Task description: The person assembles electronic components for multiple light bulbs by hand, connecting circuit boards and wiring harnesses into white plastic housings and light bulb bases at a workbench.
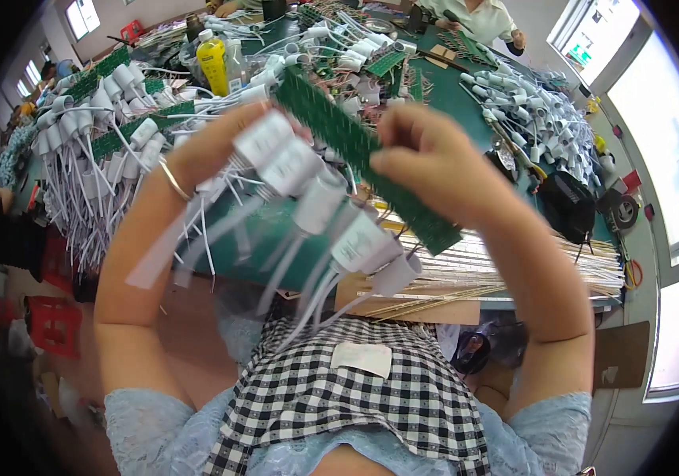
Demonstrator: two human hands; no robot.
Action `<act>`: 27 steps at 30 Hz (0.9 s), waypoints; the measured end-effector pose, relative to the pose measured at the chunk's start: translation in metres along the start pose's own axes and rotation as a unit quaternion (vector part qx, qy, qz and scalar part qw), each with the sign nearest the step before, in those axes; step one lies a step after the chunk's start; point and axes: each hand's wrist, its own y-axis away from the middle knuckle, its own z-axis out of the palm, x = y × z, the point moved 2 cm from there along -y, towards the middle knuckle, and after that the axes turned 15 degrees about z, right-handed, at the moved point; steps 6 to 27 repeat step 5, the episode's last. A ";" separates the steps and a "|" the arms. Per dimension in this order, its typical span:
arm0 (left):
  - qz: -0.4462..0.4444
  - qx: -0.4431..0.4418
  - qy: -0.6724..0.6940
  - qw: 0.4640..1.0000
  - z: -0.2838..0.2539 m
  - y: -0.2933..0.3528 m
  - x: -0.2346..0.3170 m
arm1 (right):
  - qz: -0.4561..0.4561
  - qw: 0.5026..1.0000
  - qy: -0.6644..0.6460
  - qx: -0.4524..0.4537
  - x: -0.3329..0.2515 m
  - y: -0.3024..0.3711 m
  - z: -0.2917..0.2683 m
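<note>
A long green circuit board panel (355, 147) hangs tilted in front of me, running from upper left down to lower right. White cylindrical caps (319, 202) are wired along its lower edge, and their white cables dangle below, smeared by motion. My left hand (228, 139) is closed around the upper left end of the panel, its fingers partly hidden behind the caps. My right hand (430, 155) is at the panel's upper edge near the middle, thumb and curled fingers in a pinch. What lies between those fingertips is hidden.
Piles of similar white caps and cables (89, 151) lie on the left of the green table (466, 131), with more at the right (533, 111). Thin pale strips (466, 274) lie at the near right edge. A yellow bottle (212, 63) stands at the back. A person (478, 20) works opposite.
</note>
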 end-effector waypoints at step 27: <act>-0.158 -0.049 -0.167 0.972 0.011 0.010 -0.055 | 0.134 0.982 -0.127 -0.038 0.080 -0.013 0.027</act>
